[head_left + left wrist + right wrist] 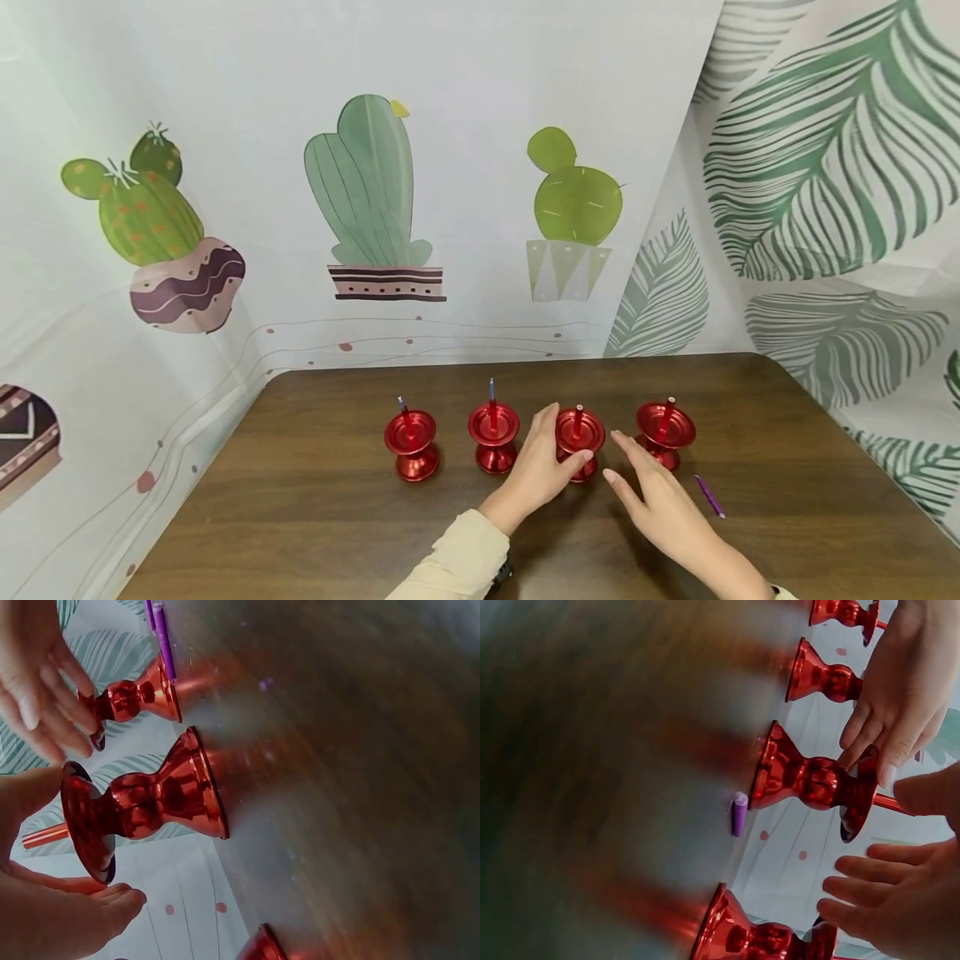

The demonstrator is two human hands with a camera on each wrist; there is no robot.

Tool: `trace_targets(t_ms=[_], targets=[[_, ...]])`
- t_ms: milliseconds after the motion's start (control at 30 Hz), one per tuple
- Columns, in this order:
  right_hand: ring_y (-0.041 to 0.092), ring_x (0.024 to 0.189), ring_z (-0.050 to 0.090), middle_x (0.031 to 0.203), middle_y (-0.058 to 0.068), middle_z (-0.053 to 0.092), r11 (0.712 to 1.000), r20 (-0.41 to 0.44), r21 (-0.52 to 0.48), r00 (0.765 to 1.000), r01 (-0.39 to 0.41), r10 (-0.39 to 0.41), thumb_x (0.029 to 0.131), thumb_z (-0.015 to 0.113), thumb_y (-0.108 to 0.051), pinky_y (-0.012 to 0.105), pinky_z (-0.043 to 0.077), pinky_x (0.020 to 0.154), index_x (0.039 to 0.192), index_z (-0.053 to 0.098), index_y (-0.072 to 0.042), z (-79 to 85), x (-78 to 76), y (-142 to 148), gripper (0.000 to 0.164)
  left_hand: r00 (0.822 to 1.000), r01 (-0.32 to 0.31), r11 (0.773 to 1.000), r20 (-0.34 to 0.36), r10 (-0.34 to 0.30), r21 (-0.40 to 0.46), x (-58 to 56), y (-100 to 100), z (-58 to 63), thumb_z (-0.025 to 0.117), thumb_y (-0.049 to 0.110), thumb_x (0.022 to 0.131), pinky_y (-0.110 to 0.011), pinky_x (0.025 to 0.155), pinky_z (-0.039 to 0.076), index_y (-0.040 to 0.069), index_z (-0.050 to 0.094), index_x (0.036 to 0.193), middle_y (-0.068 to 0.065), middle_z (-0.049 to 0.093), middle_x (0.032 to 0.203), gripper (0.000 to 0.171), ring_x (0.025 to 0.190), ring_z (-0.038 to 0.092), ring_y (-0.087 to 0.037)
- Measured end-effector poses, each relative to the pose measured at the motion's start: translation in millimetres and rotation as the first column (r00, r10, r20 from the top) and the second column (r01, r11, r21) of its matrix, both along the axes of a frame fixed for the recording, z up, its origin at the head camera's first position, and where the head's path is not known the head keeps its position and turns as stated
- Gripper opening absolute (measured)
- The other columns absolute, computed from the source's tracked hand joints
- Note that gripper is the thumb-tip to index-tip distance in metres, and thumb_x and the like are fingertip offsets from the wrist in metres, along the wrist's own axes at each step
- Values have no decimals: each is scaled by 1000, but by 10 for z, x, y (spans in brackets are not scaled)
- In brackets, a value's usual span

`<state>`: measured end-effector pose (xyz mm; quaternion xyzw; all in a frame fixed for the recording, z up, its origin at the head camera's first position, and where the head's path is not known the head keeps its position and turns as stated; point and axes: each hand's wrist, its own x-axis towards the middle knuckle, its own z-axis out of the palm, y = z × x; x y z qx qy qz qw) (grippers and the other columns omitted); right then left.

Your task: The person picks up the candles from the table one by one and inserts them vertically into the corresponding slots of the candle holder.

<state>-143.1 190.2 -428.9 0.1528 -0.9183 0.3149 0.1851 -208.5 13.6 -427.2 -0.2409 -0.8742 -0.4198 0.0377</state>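
Note:
My left hand holds the third red candle holder from the left by its dish, thumb on one side of the rim and fingers on the other. That holder stands upright, a red tube rising from its dish. Fingers extended, my right hand is in the air with nothing in it, between this holder and the rightmost candle holder. To the left stand two more red candle holders, the second one with a blue candle, the first one with a bluish, tilted tip.
A thin purple candle lies on the brown wooden table, right of my right hand. Behind the table hangs a white cloth printed with cacti and leaves. The holders form a row towards the table's far side.

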Motion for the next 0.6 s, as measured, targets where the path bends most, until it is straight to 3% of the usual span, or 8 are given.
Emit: trace_targets(t_ms=[133,333,600], targets=[[50,124,45,134,31,49,998,57,66,998,9,-13,90,67,-15,63,38,96,134,47,10,-19,3,16,54,997,-6,1000,74,7,-3,-10,6,1,70,28,89,-43,100,44,-5,30,146,-19,39,143,77,126,49,-30],[53,126,40,134,34,47,992,169,127,985,10,-32,91,67,-18,65,34,98,132,46,14,-35,18,32,57,996,-2,1000,94,2,-5,-25,4,1,71,27,88,-43,98,46,-6,34,143,-20,44,137,74,121,53,-30],[55,125,39,133,39,43,981,307,194,949,11,-71,90,68,-22,65,36,97,126,50,17,-60,14,48,56,995,-14,1000,98,17,-23,-32,11,21,72,28,87,-42,98,47,-5,35,142,-19,44,136,74,120,54,-29]])
